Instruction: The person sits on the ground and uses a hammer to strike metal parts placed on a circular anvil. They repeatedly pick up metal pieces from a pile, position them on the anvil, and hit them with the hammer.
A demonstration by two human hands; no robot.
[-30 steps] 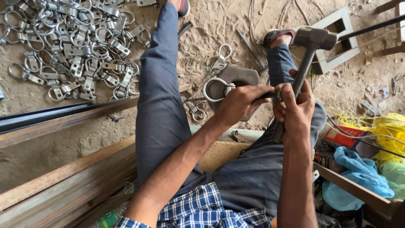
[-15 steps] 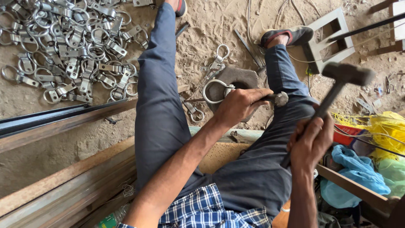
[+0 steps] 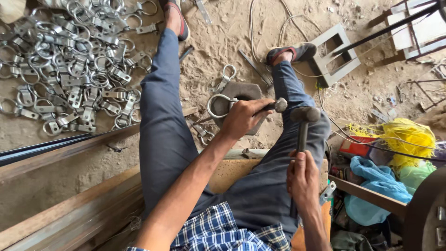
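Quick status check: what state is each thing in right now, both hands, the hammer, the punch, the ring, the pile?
Left hand: closed around the punch, holding it over the block.
Right hand: closed around the hammer handle.
Hammer: head raised, close to the punch's end.
Punch: held, struck end facing the hammer.
Metal ring: lying on the steel block.
Pile of ring clips: loose on the sand.

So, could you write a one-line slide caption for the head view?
Left hand steadies a punch by a metal ring on a block; right hand holds a hammer.
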